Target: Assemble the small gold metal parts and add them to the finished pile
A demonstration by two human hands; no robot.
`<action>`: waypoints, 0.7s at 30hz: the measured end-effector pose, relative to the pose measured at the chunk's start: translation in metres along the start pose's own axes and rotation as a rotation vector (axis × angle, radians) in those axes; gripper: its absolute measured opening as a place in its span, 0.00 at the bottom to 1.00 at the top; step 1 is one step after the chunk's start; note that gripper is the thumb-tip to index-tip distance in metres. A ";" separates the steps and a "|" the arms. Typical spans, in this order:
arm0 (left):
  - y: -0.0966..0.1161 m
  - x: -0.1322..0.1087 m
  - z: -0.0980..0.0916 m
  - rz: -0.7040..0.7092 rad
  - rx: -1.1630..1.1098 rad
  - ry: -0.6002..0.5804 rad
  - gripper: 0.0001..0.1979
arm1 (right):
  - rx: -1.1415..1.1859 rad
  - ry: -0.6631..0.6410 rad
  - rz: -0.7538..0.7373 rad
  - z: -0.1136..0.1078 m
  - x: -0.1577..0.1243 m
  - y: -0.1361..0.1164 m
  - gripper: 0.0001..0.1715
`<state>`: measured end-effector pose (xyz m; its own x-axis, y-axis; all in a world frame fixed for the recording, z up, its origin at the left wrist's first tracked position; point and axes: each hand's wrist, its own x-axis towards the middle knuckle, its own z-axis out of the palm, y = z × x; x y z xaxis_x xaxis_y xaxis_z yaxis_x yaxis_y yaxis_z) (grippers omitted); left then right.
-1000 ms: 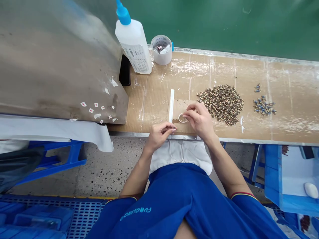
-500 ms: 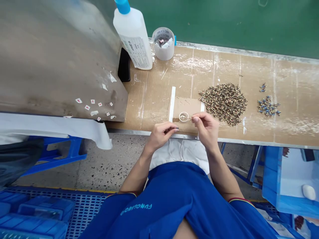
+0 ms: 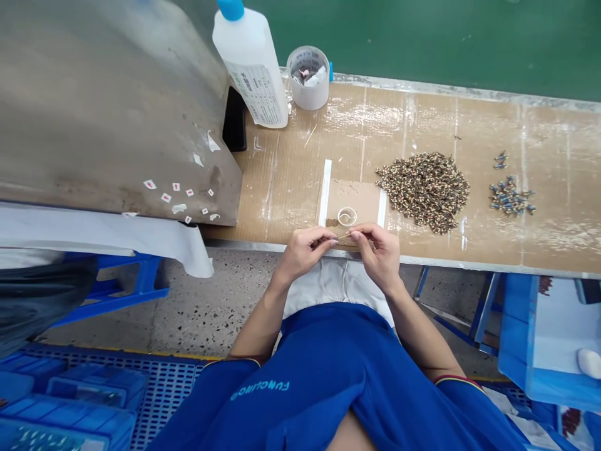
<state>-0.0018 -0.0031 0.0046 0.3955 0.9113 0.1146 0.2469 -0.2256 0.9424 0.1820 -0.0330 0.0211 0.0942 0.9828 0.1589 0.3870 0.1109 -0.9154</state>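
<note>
My left hand [image 3: 304, 250] pinches a tiny dark piece at its fingertips, too small to name for certain. In my right hand [image 3: 378, 249] is a thin wooden toothpick [image 3: 344, 236], pinched between thumb and fingers, its tip reaching the piece in the left hand. Just beyond both hands sits a small round clear dish [image 3: 347, 217] with some whitish material in it, on a brown cardboard piece [image 3: 352, 190] edged by white strips. A large heap of small brass-and-dark metal parts [image 3: 425, 191] lies to the right, and farther right a small group of blue-tinted parts [image 3: 511, 196].
A white bottle with a blue cap [image 3: 253, 69] stands at the back left, beside a tape roll core [image 3: 308, 81] holding scraps. A black phone [image 3: 234, 122] lies by the metal panel [image 3: 117, 113]. Another toothpick [image 3: 310, 136] rests on the cardboard-covered bench. A blue bin [image 3: 521, 338] is at right.
My right hand has moved left and slightly down from the round dish, bringing the toothpick tip to the piece in my left hand. The left hand has barely moved.
</note>
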 end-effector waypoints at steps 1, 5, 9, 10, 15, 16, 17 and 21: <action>0.000 0.000 0.000 0.001 0.002 0.000 0.10 | -0.007 -0.004 -0.009 0.000 0.000 0.000 0.08; 0.000 0.001 0.000 0.018 0.002 -0.002 0.12 | -0.047 -0.007 -0.051 0.000 0.001 0.000 0.08; -0.001 0.000 -0.001 0.024 0.011 -0.014 0.12 | -0.086 -0.050 -0.071 -0.001 0.003 -0.002 0.10; -0.002 0.000 -0.002 0.027 0.011 -0.015 0.12 | -0.091 -0.055 -0.081 -0.001 0.004 -0.002 0.11; -0.003 -0.001 -0.002 0.052 -0.010 -0.007 0.08 | -0.100 -0.069 -0.128 -0.001 0.005 -0.006 0.10; -0.003 -0.001 -0.002 0.050 -0.015 -0.004 0.08 | -0.090 -0.072 -0.130 -0.001 0.005 -0.007 0.10; -0.003 -0.001 -0.002 0.045 -0.019 0.000 0.08 | -0.077 -0.073 -0.123 -0.002 0.005 -0.007 0.10; -0.005 -0.002 -0.001 0.019 -0.037 0.033 0.09 | -0.006 0.004 -0.035 -0.007 0.009 -0.004 0.12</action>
<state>-0.0047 -0.0033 0.0000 0.3706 0.9178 0.1423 0.2061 -0.2307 0.9510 0.1874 -0.0259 0.0287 0.0847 0.9777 0.1921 0.3960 0.1439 -0.9069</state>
